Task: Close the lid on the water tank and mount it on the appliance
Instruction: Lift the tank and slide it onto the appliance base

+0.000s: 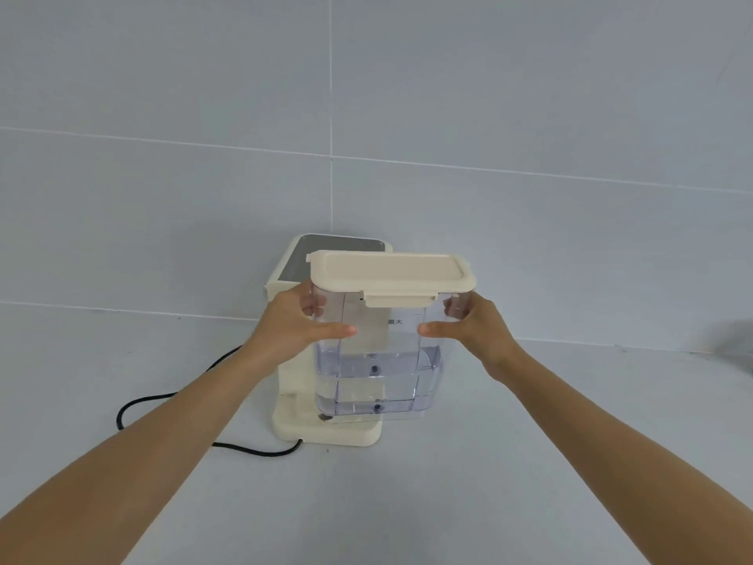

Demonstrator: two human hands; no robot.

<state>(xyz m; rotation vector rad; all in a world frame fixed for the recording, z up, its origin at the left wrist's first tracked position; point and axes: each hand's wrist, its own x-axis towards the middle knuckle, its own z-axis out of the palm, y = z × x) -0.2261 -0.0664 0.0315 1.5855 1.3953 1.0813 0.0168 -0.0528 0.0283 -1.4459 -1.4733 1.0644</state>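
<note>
A clear plastic water tank (381, 360), partly filled with water, carries a cream lid (389, 273) lying flat on its top with the front latch down. My left hand (299, 322) grips the tank's left side and my right hand (472, 326) grips its right side, thumbs on the front face. The tank hangs in the air just above and in front of the cream appliance (293, 401), over its base platform (326, 434). The appliance's grey top panel (326, 254) shows behind the lid.
A black power cord (163, 397) loops over the white counter to the left of the appliance and runs along its front. A tiled wall stands close behind. Something dark sits at the far right edge (733, 340).
</note>
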